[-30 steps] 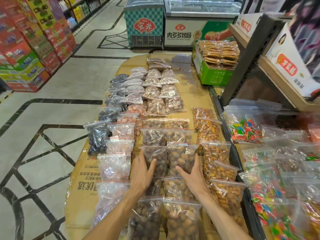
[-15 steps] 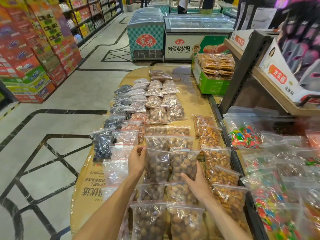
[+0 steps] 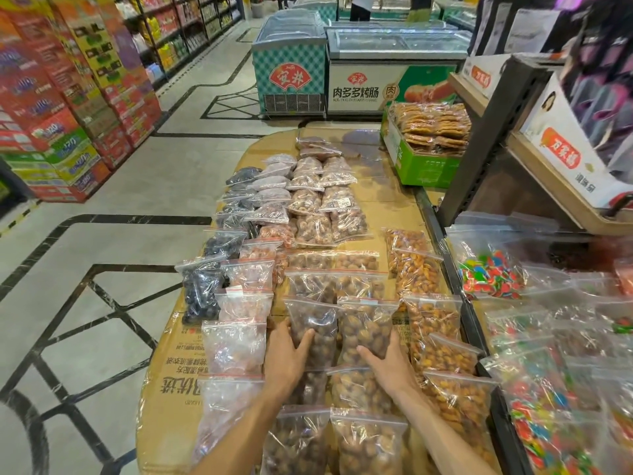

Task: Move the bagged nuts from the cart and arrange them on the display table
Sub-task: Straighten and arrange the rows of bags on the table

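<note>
Your left hand [image 3: 286, 359] and right hand [image 3: 388, 363] rest with fingers spread, each on a bag of nuts: the dark bag [image 3: 317, 329] and the lighter bag [image 3: 368, 329], both lying on the table [image 3: 168, 399].

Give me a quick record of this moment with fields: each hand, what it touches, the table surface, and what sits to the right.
left hand: fingers straight, resting on the dark nut bag
right hand: fingers straight, resting on the tan nut bag
bags: side by side, lying flat in the middle rows
table surface: cardboard sheet
to the right: orange snack bags, then bagged colourful candy
</note>
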`<state>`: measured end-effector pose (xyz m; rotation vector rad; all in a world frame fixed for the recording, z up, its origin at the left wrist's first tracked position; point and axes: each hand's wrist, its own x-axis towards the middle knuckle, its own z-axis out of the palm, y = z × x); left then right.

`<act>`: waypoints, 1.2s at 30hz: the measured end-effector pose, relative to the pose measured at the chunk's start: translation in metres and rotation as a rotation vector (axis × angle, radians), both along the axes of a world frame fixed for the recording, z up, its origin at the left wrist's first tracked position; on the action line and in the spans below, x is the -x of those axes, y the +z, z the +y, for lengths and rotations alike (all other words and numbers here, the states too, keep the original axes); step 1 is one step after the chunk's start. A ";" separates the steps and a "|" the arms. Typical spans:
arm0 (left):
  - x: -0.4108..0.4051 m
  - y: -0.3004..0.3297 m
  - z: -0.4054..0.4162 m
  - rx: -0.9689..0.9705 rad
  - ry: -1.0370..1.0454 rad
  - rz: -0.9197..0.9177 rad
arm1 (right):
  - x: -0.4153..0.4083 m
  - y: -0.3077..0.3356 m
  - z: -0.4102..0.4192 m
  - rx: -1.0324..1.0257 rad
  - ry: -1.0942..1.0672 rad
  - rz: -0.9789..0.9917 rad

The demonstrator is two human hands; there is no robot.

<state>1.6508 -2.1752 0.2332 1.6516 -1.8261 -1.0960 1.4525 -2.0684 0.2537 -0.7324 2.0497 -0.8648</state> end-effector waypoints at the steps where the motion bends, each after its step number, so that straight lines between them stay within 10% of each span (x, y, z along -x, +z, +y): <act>1: 0.003 0.002 0.003 0.017 0.028 -0.017 | 0.000 -0.001 0.000 0.002 0.005 0.008; 15: 0.003 -0.011 0.007 0.046 0.025 -0.100 | 0.004 0.001 0.007 -0.010 0.091 0.040; 26: -0.030 -0.008 0.041 -0.049 -0.288 -0.496 | -0.021 -0.014 0.047 -0.189 0.098 -0.033; 36: -0.039 0.018 0.047 -0.056 -0.395 -0.209 | -0.021 0.007 0.072 -0.004 0.089 -0.097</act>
